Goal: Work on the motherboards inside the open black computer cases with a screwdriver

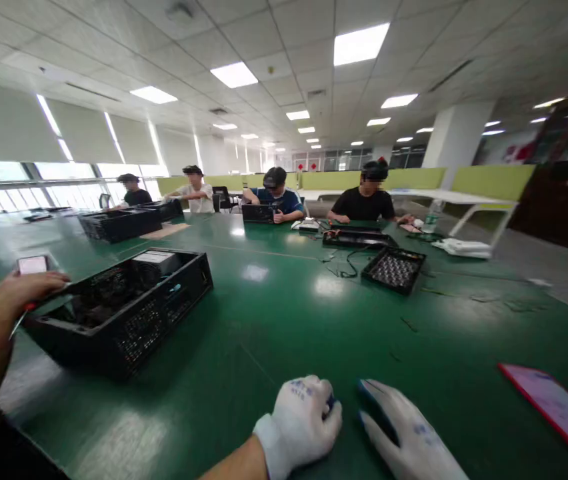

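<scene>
Left hand [331, 405] curled closed, contents hidden; right hand [377, 410] open just beside, over green counter [259, 313]. Blue glove print [303, 389] unreadable. Open-topped black case [157, 325] well apart leftward, red-edged device [554, 413] rightward.

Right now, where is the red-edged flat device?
In the head view, the red-edged device lies at lower right on the green table, right of the gloved right hand.

Green tabletop [264, 333] — plain; red-rimmed phone [554, 413]
</scene>
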{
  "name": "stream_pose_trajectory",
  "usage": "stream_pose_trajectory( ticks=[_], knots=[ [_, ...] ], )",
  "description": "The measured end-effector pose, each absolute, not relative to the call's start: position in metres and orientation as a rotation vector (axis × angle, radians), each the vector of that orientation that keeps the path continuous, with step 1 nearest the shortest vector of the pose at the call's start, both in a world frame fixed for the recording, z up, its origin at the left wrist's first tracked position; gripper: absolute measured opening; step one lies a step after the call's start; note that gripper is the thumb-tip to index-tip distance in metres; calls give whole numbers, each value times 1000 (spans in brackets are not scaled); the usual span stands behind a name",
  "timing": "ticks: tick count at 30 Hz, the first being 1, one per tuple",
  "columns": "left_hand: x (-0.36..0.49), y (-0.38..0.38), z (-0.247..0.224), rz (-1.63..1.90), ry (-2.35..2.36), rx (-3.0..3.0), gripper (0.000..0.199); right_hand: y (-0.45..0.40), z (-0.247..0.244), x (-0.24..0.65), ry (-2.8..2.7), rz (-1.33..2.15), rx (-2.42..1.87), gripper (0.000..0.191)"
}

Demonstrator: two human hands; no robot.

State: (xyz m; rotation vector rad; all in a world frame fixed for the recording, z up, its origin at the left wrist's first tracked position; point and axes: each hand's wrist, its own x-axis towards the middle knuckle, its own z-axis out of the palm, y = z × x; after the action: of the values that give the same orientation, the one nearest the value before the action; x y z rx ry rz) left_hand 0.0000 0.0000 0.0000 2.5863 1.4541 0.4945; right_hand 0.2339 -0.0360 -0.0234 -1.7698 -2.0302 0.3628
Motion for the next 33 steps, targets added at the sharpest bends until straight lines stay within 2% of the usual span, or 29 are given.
stream_pose_trajectory(
  ticks=[19,33],
  knots=[
    [4,-2,16,376,1460,2526,31,-38,-13,234,-2052,429,-1850,75],
    [5,0,9,393,1450,2530,31,-37,-18,236,-2028,306,-1747,65]
  ],
)
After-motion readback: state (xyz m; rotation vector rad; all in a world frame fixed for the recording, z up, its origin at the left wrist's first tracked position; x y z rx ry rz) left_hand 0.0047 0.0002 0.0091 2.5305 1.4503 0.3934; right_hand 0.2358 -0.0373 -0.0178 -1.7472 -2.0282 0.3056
